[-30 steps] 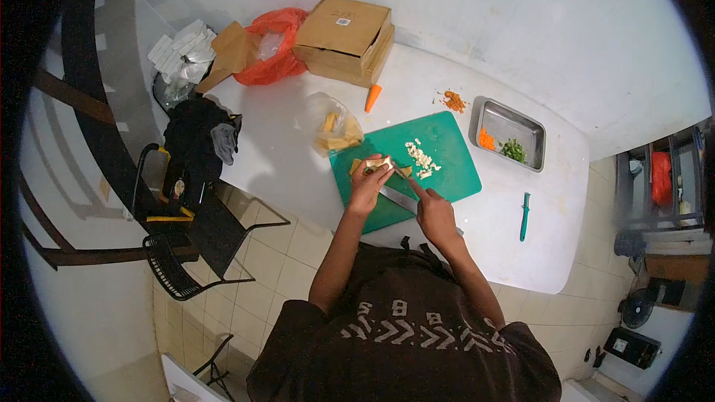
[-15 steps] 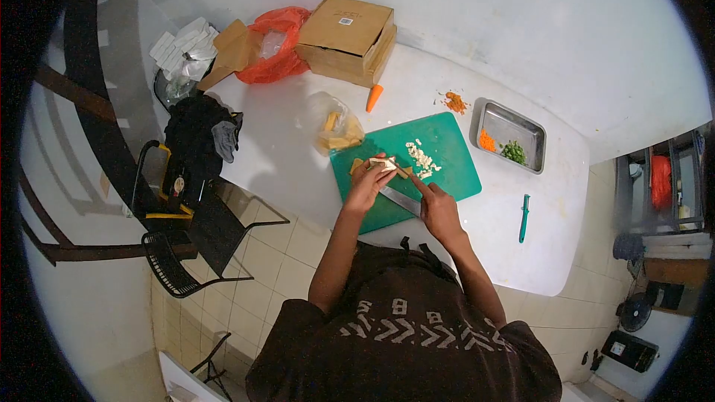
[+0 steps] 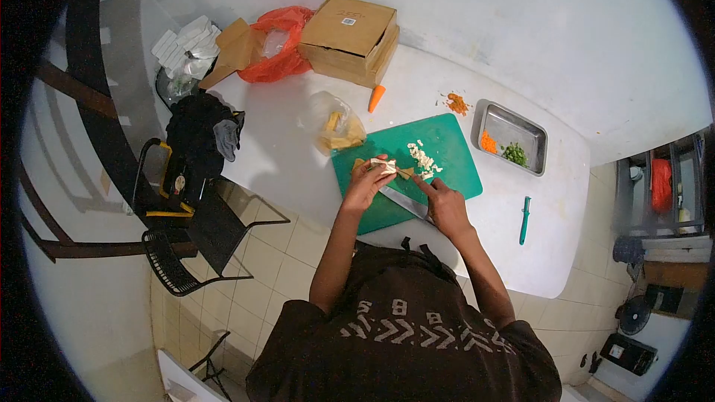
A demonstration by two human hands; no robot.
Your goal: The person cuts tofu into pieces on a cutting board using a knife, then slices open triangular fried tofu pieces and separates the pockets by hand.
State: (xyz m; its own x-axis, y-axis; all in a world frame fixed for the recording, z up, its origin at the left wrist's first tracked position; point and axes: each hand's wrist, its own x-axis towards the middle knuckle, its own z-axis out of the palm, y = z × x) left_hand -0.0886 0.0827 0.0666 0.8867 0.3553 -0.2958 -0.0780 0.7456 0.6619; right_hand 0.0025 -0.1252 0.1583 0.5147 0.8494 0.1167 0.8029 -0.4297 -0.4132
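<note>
Over the green cutting board (image 3: 447, 141), my left hand (image 3: 363, 187) is closed on a pale cut piece (image 3: 383, 167). My right hand (image 3: 447, 208) is closed around something thin and small that points toward that piece; I cannot make out what it is. A knife (image 3: 404, 202) lies across the board below both hands, its handle end hidden by my right hand. Chopped white bits (image 3: 423, 160) lie on the board to the right of the held piece. Yellow-brown pieces (image 3: 406, 173) rest on the board behind my fingers.
A clear bag with yellow pieces (image 3: 342, 132) touches the board's left corner. Behind stand a cardboard box (image 3: 348, 26), a red bag (image 3: 275, 67) and a carrot (image 3: 377, 98). Rightward are orange peelings (image 3: 456, 103), a metal tray (image 3: 541, 150) holding orange and green bits, and a green peeler (image 3: 526, 221).
My right hand has shifted slightly right and down, away from my left hand, and more of the knife blade shows. My left hand still holds the pale piece.
</note>
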